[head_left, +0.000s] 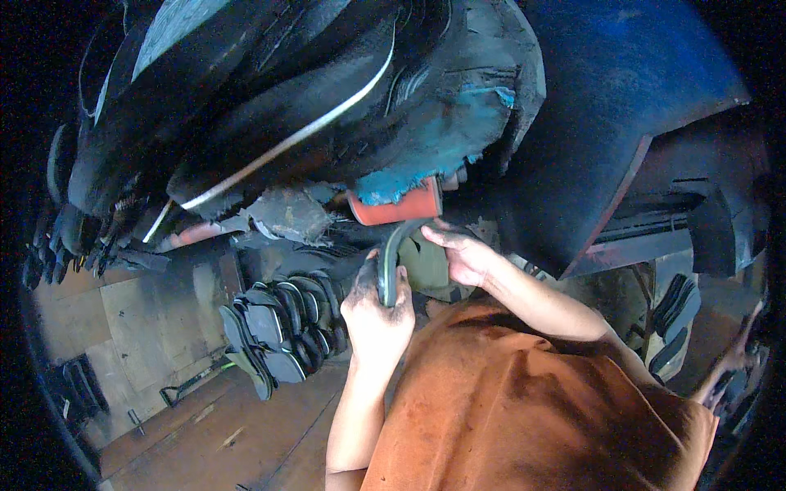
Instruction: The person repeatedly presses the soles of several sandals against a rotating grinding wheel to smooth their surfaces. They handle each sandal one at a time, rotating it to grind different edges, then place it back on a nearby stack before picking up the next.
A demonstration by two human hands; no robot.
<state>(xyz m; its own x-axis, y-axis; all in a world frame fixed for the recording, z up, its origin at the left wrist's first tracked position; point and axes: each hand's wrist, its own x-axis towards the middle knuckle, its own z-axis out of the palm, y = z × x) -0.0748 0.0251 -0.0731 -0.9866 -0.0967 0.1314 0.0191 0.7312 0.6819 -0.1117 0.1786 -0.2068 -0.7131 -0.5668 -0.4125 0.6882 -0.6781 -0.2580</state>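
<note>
A dark, thin shoe sole (388, 274), seen nearly edge-on with a pale green line along its side, is bent in a curve between my hands. My left hand (378, 315) grips its lower end, thumb and fingers on opposite faces. At the upper end, my right hand (463, 252) closes on the sole with the thumb on top. Just above is an orange-red sanding drum (399, 204) under a torn, dusty blue cover (442, 139). The sole's upper end is very near the drum; I cannot tell whether they touch.
Stacks of grey and black soles (282, 327) stand low on the left. More soles (675, 315) sit at the right. A dark blue metal panel (606, 106) with an angled edge rises at the upper right. Black sheets with a white strip (295, 139) hang over the upper left.
</note>
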